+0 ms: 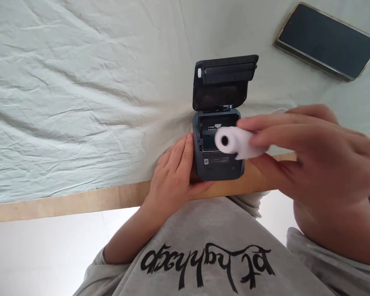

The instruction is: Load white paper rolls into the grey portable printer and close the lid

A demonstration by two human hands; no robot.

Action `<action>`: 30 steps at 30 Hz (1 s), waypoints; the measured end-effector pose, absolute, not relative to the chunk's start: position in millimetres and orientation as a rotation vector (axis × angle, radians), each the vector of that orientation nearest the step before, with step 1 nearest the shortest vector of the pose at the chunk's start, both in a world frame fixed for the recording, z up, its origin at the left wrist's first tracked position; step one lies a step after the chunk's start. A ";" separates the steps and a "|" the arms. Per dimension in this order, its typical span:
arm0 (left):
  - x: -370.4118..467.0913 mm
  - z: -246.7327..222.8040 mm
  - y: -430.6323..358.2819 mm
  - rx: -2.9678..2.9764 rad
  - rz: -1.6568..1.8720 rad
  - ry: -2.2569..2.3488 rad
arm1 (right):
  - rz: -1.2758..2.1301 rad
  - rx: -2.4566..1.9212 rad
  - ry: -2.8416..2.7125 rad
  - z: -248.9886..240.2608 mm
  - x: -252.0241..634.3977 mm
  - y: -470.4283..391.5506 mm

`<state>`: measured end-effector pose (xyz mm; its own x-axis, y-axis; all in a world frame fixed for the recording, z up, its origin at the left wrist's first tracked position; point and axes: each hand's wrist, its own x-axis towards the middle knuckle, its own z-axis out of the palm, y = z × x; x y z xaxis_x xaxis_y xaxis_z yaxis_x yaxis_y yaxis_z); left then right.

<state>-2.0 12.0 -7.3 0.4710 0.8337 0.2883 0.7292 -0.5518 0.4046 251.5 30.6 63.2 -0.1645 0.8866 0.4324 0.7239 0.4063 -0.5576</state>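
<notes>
A small dark portable printer [216, 166] lies near the table's front edge with its lid [220, 96] raised, so its paper compartment is exposed. My left hand [174, 170] grips the printer's near left corner, fingers along its left side and thumb along the front. In my right hand [320, 152] is a white paper roll [230, 142], pinched between thumb and fingers. The roll's end with the dark core hole faces left, and a loose paper edge sticks out below. It hangs over the right part of the compartment and hides some of it.
A smartphone [329, 41] with a dark screen lies at the back right. A wrinkled pale cloth [80, 102] covers the table, and its bare wooden edge [111, 197] runs along the front, close to my grey shirt [203, 230].
</notes>
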 end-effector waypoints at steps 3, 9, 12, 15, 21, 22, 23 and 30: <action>-1.2 -8.2 11.6 2.505 0.675 1.346 | -0.059 -1.182 -2.238 63.1 239.4 48.4; -0.9 -8.1 11.2 2.471 0.688 1.337 | -0.128 -1.224 -2.283 56.4 237.4 62.8; -1.8 -7.6 11.4 2.468 0.680 1.328 | -0.074 -1.169 -2.333 56.0 240.2 65.5; -1.9 -7.3 11.4 2.452 0.679 1.322 | -0.002 -1.157 -2.427 54.4 246.8 70.7; 0.4 -9.1 10.5 2.466 0.703 1.344 | -0.008 -1.097 -2.415 53.7 249.1 69.2; 0.5 -9.6 10.5 2.468 0.710 1.349 | 0.011 -1.105 -2.383 54.9 247.6 65.3; 0.3 -10.1 10.5 2.470 0.720 1.346 | 0.045 -1.111 -2.361 56.3 246.1 60.7; -6.0 -10.7 9.3 2.444 0.757 1.238 | 0.167 -1.078 -2.405 57.8 245.7 32.8</action>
